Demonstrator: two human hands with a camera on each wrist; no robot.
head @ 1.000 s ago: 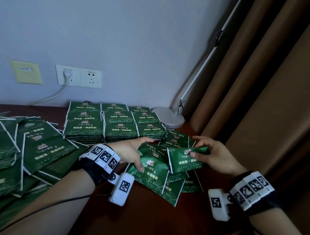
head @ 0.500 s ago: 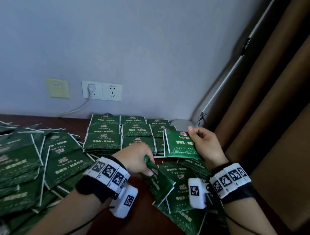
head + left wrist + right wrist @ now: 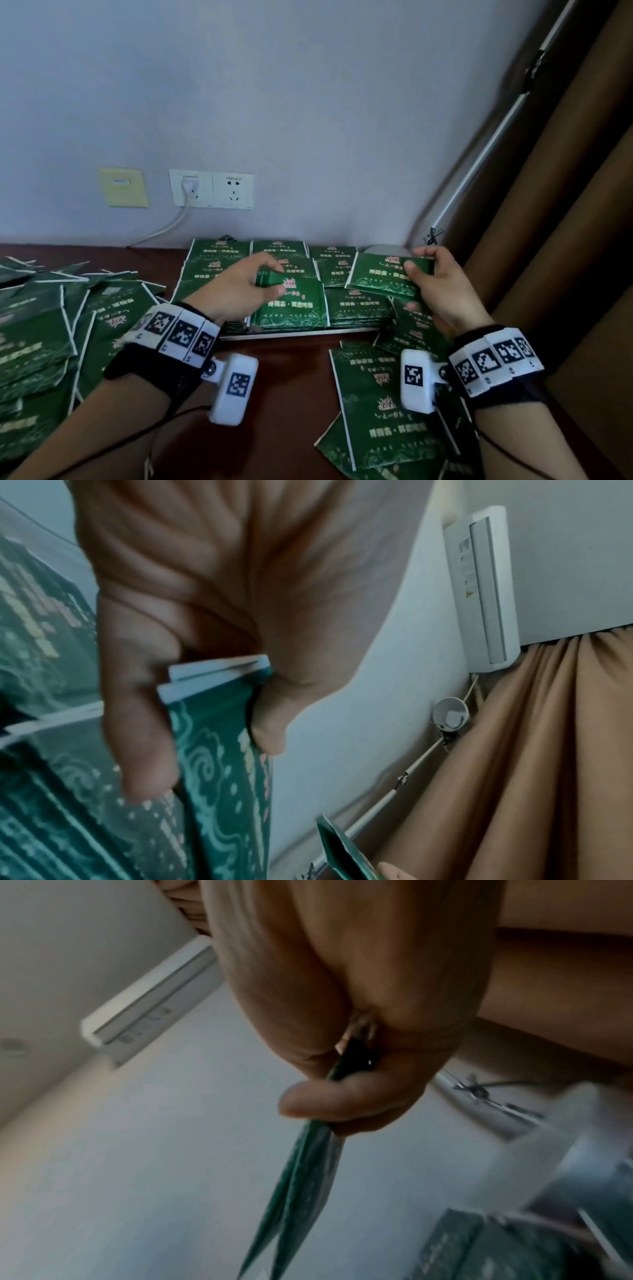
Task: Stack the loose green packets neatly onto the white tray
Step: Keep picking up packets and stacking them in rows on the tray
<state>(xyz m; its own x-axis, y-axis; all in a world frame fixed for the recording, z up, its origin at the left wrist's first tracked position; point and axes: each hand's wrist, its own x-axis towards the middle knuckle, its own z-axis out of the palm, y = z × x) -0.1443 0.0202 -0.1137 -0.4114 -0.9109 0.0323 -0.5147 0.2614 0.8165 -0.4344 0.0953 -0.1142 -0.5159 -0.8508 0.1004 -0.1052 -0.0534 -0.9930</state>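
Observation:
Green packets lie in neat stacks in rows on the white tray by the wall. My left hand grips a green packet over the tray's front middle stack; in the left wrist view the left hand pinches the packet's edge between thumb and fingers. My right hand pinches another green packet by its right end, tilted above the tray's right side. The right wrist view shows that packet edge-on under the thumb of my right hand.
Loose green packets are heaped at the left and scattered at the front right of the dark wooden table. Wall sockets with a cable, a lamp pole and brown curtains stand behind and right.
Both hands have carried their packets from the front right pile up and back to the tray. The left packet now lies over the front middle stack, the right one hovers over the right side.

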